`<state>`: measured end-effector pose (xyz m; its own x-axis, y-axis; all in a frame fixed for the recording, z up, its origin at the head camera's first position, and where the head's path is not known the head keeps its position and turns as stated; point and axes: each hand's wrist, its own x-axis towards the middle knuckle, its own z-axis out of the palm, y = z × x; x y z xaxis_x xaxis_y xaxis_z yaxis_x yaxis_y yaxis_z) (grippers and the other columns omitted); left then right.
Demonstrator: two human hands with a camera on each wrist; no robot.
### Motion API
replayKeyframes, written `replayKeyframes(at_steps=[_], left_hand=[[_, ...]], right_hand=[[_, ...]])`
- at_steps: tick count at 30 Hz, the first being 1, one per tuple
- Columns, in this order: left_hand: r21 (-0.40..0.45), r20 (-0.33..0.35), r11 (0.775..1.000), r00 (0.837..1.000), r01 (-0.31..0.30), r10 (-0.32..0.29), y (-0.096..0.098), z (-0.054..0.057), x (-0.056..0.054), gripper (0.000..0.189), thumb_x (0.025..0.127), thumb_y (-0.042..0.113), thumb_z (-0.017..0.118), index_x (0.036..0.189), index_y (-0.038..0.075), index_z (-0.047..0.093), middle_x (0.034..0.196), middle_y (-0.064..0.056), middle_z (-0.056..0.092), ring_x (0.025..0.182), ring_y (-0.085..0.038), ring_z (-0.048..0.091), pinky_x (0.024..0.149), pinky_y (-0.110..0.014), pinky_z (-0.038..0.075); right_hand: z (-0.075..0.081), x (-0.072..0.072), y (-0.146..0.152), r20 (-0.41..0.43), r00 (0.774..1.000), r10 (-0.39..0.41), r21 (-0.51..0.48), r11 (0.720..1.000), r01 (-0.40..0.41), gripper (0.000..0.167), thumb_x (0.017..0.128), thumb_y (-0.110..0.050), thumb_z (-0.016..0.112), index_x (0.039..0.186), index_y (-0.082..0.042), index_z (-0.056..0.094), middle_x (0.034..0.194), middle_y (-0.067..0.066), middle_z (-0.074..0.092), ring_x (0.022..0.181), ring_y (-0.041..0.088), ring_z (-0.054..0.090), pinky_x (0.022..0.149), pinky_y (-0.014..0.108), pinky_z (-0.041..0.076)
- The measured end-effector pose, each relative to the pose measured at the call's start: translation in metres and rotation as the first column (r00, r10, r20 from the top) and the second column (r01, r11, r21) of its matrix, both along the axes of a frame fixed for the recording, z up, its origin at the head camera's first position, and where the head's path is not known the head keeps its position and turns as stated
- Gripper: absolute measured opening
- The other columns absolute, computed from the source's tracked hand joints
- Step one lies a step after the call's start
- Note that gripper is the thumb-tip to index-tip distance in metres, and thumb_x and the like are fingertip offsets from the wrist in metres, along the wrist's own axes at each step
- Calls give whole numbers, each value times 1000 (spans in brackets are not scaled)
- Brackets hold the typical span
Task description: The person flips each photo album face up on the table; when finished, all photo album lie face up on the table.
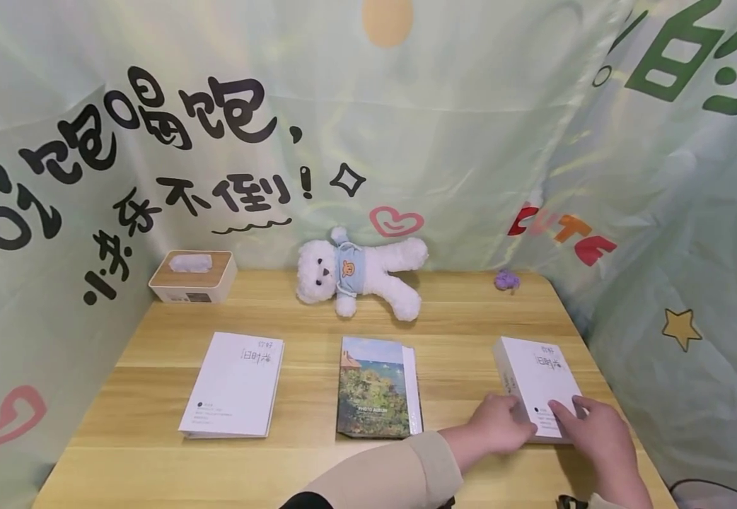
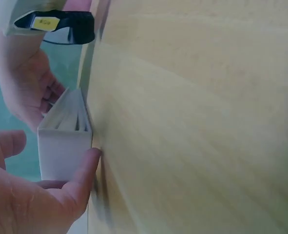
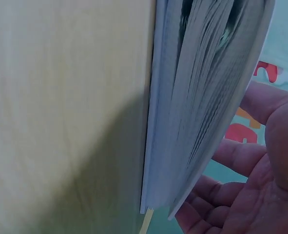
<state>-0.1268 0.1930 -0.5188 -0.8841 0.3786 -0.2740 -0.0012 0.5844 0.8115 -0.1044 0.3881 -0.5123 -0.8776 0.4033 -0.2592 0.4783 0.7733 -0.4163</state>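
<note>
At the right of the table lies a thick white album (image 1: 537,375) with Chinese lettering on its cover. My left hand (image 1: 498,423) holds it by the spine side and near corner; in the left wrist view its thumb (image 2: 83,178) lies against the broad spine (image 2: 63,151). From the other side my right hand (image 1: 600,431) grips it, thumb on the cover. Its fingers (image 3: 243,158) meet the cover in the right wrist view, where the many pages (image 3: 202,83) show at the album's edge. Some fingertips are hidden.
A painted-cover photo album (image 1: 375,389) lies mid-table, and a similar white album (image 1: 235,385) lies at left. Along the back are a tissue box (image 1: 193,276), a white plush bear (image 1: 381,272) and a small purple object (image 1: 506,281). Printed fabric (image 1: 457,141) hangs behind the table (image 1: 139,463).
</note>
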Motion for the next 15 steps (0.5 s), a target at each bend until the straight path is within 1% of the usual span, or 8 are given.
replayKeyframes(at_steps=[2, 4, 7, 9, 11, 13, 14, 15], left_hand=[[20, 16, 1000, 1000, 9, -9, -2, 3, 0, 57, 93, 33, 79, 143, 9, 66, 125, -8, 70, 87, -12, 65, 77, -24, 57], [37, 24, 999, 999, 20, -21, -5, 5, -1, 54, 95, 32, 77, 143, 11, 66, 110, -5, 74, 68, -11, 62, 61, -24, 54], [66, 7, 997, 999, 40, -40, -14, 8, -2, 51, 94, 32, 76, 141, 15, 68, 109, -2, 75, 52, -12, 55, 49, -26, 48], [64, -31, 996, 997, 66, -64, -23, 10, -3, 53, 93, 37, 77, 141, 16, 68, 117, -1, 74, 68, -10, 65, 61, -27, 56], [68, -73, 994, 994, 90, -85, -35, 14, -4, 59, 93, 44, 77, 143, 15, 66, 138, 0, 66, 93, -12, 69, 81, -28, 59], [67, -125, 992, 987, 111, -102, -51, 20, -5, 65, 94, 49, 76, 146, 13, 63, 145, 0, 62, 114, -13, 66, 98, -30, 55], [64, -161, 990, 981, 122, -110, -59, 24, -5, 69, 95, 52, 75, 148, 11, 60, 147, 0, 59, 124, -14, 62, 106, -31, 51], [65, -194, 990, 975, 125, -110, -68, 28, -5, 71, 95, 53, 74, 150, 11, 59, 150, 0, 57, 126, -15, 61, 107, -32, 50]], right_hand=[[0, 0, -1, 2, 1000, -11, -3, 1000, 11, 89, 100, -56, 64, 140, 23, 48, 144, 48, 42, 132, 65, 40, 108, 72, 38], [1, -1, -2, 1, 1000, -15, -6, 1000, 15, 90, 100, -56, 64, 140, 23, 48, 144, 48, 41, 133, 65, 40, 109, 72, 38], [2, -3, -5, 13, 1000, -28, -10, 1000, 28, 92, 99, -57, 65, 142, 22, 46, 146, 48, 40, 133, 65, 40, 109, 72, 37], [5, -3, -6, 5, 1000, -22, -2, 1000, 22, 94, 98, -57, 67, 143, 21, 45, 146, 48, 39, 133, 65, 39, 110, 72, 37], [9, -4, -9, 1, 1000, -24, 9, 1000, 24, 97, 96, -59, 69, 145, 20, 44, 146, 48, 38, 133, 64, 38, 110, 73, 36], [13, -4, -14, -34, 999, -19, 31, 999, 20, 97, 95, -60, 70, 145, 19, 44, 145, 48, 38, 132, 64, 39, 109, 74, 36], [16, -4, -18, -71, 997, -3, 55, 998, 7, 95, 95, -60, 69, 144, 18, 46, 143, 48, 40, 131, 64, 40, 107, 74, 37], [18, -4, -22, -115, 993, 10, 78, 997, -1, 92, 96, -59, 69, 143, 18, 48, 142, 47, 42, 129, 64, 41, 105, 74, 37]])
